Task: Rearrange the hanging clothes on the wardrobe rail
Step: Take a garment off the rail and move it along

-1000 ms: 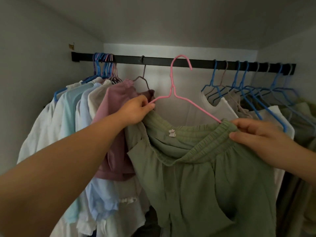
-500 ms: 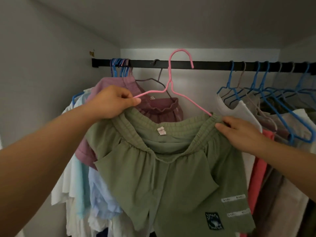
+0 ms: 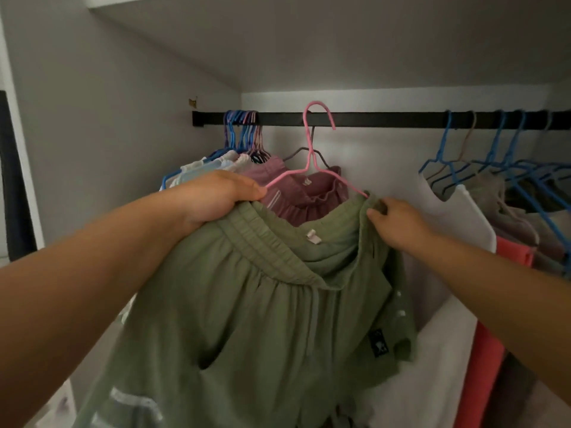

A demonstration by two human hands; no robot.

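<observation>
Grey walls and a sloped ceiling box in the wardrobe. Black rail runs across the back, from the left wall out of frame at right.

Green shorts fill the lower middle, held up in front of the rail on a pink hanger. Elastic waistband faces up, small white tag inside it, dark patch low on the right leg. Hanger hook sits at rail height, overlapping the rail; cannot tell if it is hooked over or just in front.

White garment hangs right of the shorts, with a coral garment and grey clothes beyond it, on blue hangers spread along the right part of the rail.

Left cluster: pale clothes packed tight on bunched hangers near the rail's left end. Mauve shorts hang just behind the green shorts on a grey hanger.

Left hand is clenched on the waistband's left end and the pink hanger's left arm, thumb tip touching the wire. Right hand pinches the waistband's right end where the hanger's right arm goes into the fabric, fingers closed on cloth. Both forearms reach in from the bottom corners.
</observation>
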